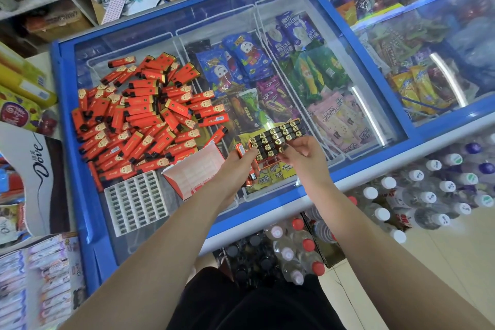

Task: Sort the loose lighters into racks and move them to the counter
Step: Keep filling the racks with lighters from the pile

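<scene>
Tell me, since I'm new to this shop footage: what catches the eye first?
A big heap of loose orange-red plastic lighters sprawls over the left of the blue-framed glass freezer lid. Nearer, both hands, left hand and right hand, hold a filled lighter rack above the glass, with an empty white slotted rack lying bottom left.

A blue-framed chest freezer point(67, 120) with a glass lid holds packaged ice creams point(267, 69) beyond the fingers. Below the fingers, on the floor, stand capped bottles point(417, 195). Far left of them lies a white Dove sign point(29, 166) and what look like boxed sweets point(24, 88).
</scene>
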`<state>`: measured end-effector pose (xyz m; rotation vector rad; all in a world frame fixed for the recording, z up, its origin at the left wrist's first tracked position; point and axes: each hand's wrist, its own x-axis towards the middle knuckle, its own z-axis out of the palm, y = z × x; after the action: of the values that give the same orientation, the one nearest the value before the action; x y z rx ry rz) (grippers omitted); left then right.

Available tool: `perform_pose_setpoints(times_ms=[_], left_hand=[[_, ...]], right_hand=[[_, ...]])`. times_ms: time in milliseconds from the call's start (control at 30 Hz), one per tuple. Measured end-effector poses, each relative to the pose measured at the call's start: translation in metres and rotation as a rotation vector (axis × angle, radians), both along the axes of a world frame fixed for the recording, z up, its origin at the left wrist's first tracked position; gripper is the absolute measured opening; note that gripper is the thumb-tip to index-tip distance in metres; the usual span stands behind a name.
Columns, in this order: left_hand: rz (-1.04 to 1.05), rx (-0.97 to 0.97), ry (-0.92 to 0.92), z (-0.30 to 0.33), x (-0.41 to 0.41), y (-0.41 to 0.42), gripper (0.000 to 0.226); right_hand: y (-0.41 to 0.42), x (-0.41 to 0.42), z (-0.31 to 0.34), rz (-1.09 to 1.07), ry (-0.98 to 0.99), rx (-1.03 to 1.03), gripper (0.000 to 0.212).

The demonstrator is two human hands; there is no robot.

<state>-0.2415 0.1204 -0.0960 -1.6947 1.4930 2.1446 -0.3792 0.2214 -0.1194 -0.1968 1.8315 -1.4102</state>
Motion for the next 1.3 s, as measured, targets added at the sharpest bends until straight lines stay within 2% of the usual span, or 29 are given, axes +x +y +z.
perform_pose_setpoints(times_ms=[133,267,333,400,467,567,633,700,800,867,933,1067,1167,1300], left_hand=[[0.006,-0.02,-0.003,-0.003,-0.001,0.001,0.045],[0.031,0.02,0.02,-0.008,-0.002,0.0,0.051],[0.055,0.027,0.032,-0.005,-0.002,0.0,0.066],[0.081,0.071,0.039,-0.01,-0.003,-0.002,0.097],[0.083,0.116,0.067,-0.024,-0.001,-0.004,0.114],[0.092,0.117,0.063,-0.012,-0.004,0.0,0.102],[0.104,0.091,0.062,-0.009,-0.006,0.001,0.083],[0.118,0.132,0.084,-0.008,-0.005,0.0,0.093],[0.113,0.162,0.121,-0.011,-0.004,-0.002,0.109],[0.084,0.147,0.089,-0.003,-0.005,0.001,0.092],[0.047,0.075,0.102,0.002,-0.008,0.004,0.066],[0.025,-0.038,0.057,-0.005,-0.007,0.003,0.05],[-0.008,-0.096,0.032,-0.003,-0.007,0.001,0.034],[-0.097,-0.183,0.037,0.003,-0.01,-0.001,0.01]], right_hand=[[0.001,0.001,-0.004,0.033,-0.024,0.053,0.009],[-0.004,-0.003,-0.004,0.011,-0.003,0.183,0.03],[-0.002,-0.001,-0.001,0.01,0.046,0.237,0.03],[0.002,0.006,0.007,-0.009,0.134,0.258,0.028],[0.004,0.015,0.018,0.013,0.132,0.166,0.018],[0.005,0.029,0.032,0.251,0.037,0.002,0.005],[0.007,0.036,0.035,0.379,0.038,-0.049,0.012],[0.01,0.04,0.035,0.435,0.135,-0.034,0.026],[0.012,0.041,0.037,0.474,0.291,0.002,0.025],[0.014,0.041,0.038,0.459,0.337,0.0,0.022],[0.016,0.038,0.041,0.386,0.271,-0.041,0.023],[0.022,0.015,0.05,0.149,0.087,-0.099,0.026],[0.026,-0.007,0.05,-0.025,0.058,-0.069,0.031],[0.032,-0.021,0.047,-0.173,0.104,-0.056,0.025]])
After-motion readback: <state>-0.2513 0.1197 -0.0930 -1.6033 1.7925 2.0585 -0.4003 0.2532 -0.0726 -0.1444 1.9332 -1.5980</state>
